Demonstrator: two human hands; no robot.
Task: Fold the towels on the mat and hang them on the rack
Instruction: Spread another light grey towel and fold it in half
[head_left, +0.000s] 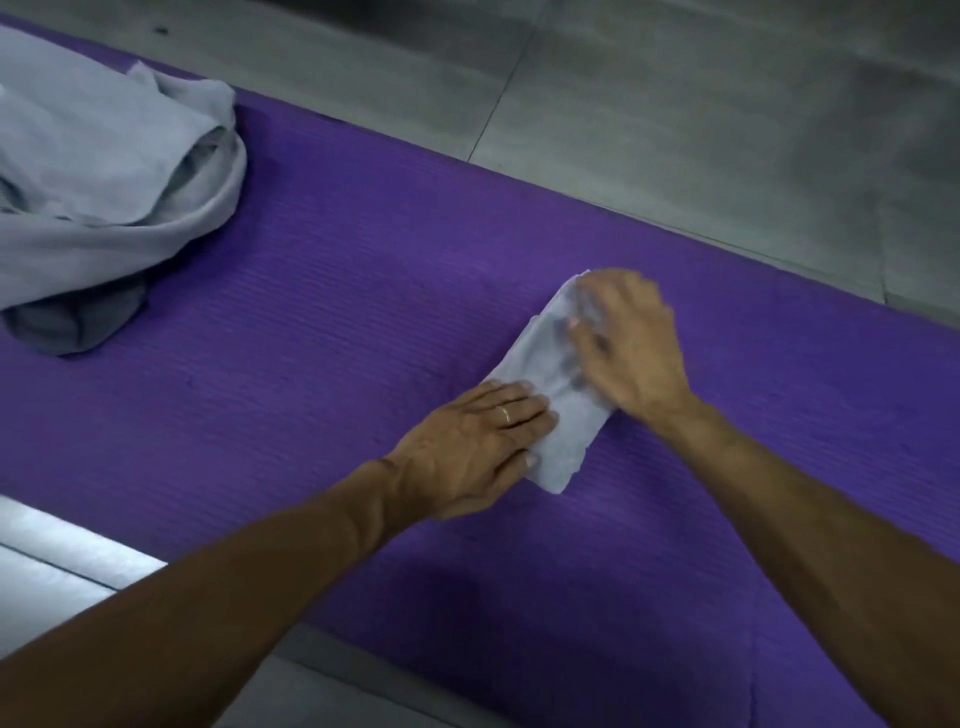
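I see the folded grey towel (558, 410) lying on the purple mat (337, 291), its long axis diagonal. My left hand (467, 441) presses its near end with flat fingers; my right hand (631, 345) rests on the far end, blurred, fingers loosely spread. The unfolded towels (104, 182) lie far left.

Both forearms bare, reaching forward. Left hand (475, 441) flat, palm down, fingers straight, ring on one. Right hand (631, 345) palm down, fingers blurred.
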